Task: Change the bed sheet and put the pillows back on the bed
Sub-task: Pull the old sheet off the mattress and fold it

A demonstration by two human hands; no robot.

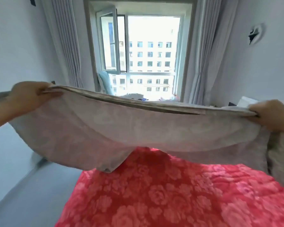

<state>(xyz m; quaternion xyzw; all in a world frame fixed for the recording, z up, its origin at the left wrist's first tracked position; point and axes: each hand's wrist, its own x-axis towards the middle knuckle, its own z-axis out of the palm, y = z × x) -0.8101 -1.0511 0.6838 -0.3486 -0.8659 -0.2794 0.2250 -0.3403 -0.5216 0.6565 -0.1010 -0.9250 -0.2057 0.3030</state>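
**Sheet held taut across the bed, long axis left to right**

The grey sheet (121, 128) hangs in the air between both hands, above the far part of the bed (170, 194), whose top is red with a rose pattern. Its upper edge runs left to right, slightly lower at the right, and looks doubled, with a darker hem along it. The cloth sags below that edge in a shallow belly. A folded corner droops lowest left of centre, just over the bed's red top. At the right, more of the sheet falls past the wrist and down the bed's right side.

The left hand (29, 94) grips the left end, its fingers (44, 91) curled over the hem and clamped on it. The right hand (272, 115) grips the right end, fingers (254, 110) closed on bunched cloth.

Grey floor (31, 194) lies open along the bed's left edge, up to the left wall. Beyond the sheet stands a window (151, 51), one pane swung open, with curtains (67, 46) at either side. The near half of the bed is uncovered by the sheet.
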